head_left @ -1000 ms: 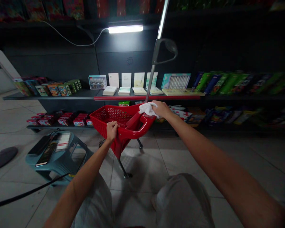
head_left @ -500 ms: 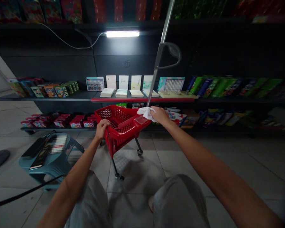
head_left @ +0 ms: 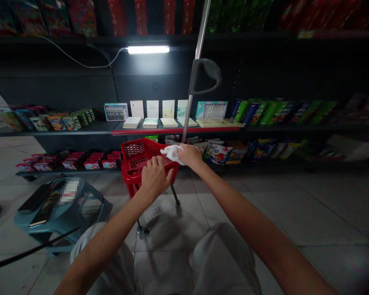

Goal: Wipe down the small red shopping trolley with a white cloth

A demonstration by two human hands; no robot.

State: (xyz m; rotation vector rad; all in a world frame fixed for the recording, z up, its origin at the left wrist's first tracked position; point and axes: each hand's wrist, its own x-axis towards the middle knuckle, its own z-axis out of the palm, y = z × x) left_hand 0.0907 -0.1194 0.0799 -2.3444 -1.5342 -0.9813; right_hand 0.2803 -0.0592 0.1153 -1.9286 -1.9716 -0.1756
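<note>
A small red plastic shopping cart (head_left: 132, 178) on thin legs with casters stands before me, its basket pierced with holes. My left hand (head_left: 155, 176) lies over the cart's near handle side, thumb spread apart from the fingers. The fingertips reach over the red edge; whether they press on it is hard to see. A bunched white cloth (head_left: 173, 153) is held in my right hand (head_left: 190, 156), against the cart's right end. A metal pole (head_left: 189, 108) with a grey loop handle (head_left: 206, 76) rises behind that hand, its lower end hidden.
Notebooks and pen sets stand on a red-edged shelf (head_left: 175, 131) under a lit tube lamp (head_left: 148, 49). Snack bags (head_left: 219, 153) fill the lower shelf. At left, a blue-grey plastic stool (head_left: 69, 215) carries a phone (head_left: 44, 211) and other items, with a black cable passing beside it.
My left hand has left the cart's left rim and moved right to its near handle side. My right hand has slid slightly left with the cloth. The view has shifted a little.
</note>
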